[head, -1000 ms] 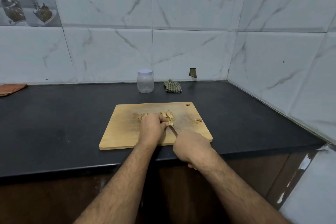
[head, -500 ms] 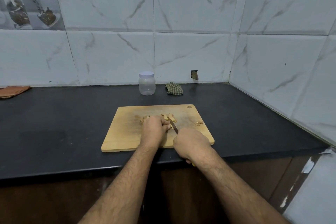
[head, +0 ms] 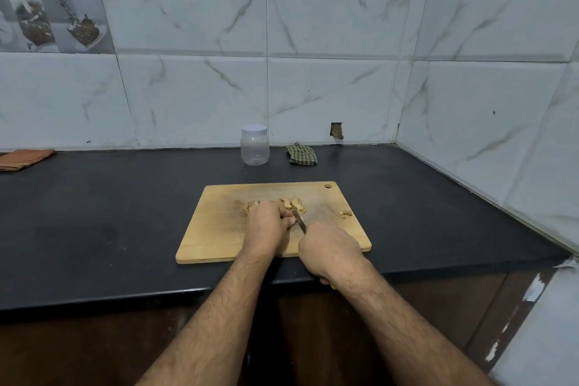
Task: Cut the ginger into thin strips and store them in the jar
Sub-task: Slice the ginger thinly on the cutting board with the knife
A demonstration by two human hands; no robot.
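Note:
A wooden cutting board lies on the black counter. Ginger pieces lie at its middle, a small heap sits left of my left hand, and a few bits lie to the right. My left hand curls over a ginger piece, which it mostly hides. My right hand grips a knife, its blade slanting down beside my left fingertips. A clear plastic jar with a white lid stands behind the board, closed.
A green checked cloth lies right of the jar by the back wall. An orange cloth lies at the far left. Tiled walls close the back and right sides. The counter's front edge runs just under my wrists.
The knife blade has shifted slightly toward my left fingertips. Both hands stay at the same spot on the board.

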